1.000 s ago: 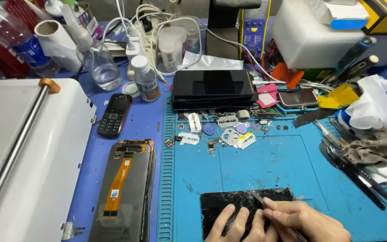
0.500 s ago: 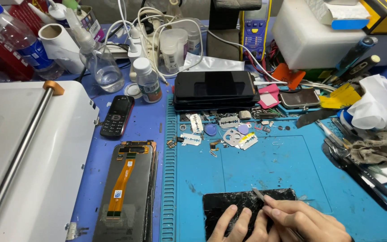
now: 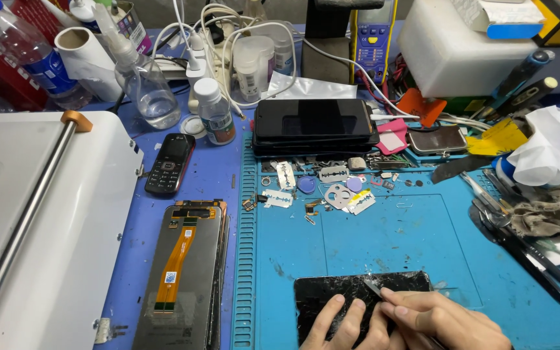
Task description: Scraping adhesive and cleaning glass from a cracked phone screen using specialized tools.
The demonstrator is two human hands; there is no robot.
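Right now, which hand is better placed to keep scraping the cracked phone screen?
Probably the right hand: it holds the thin metal blade with its tip on the cracked phone screen. The left hand lies flat on the glass, pinning it down.

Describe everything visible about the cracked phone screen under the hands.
The cracked phone screen is a flat black glass panel lying face up on the blue work mat, near its front edge. Pale shatter lines and chips spread across its middle and top. The left hand presses fingers onto it; the right hand holds a thin metal blade against the glass. Its lower part is hidden by the hands.
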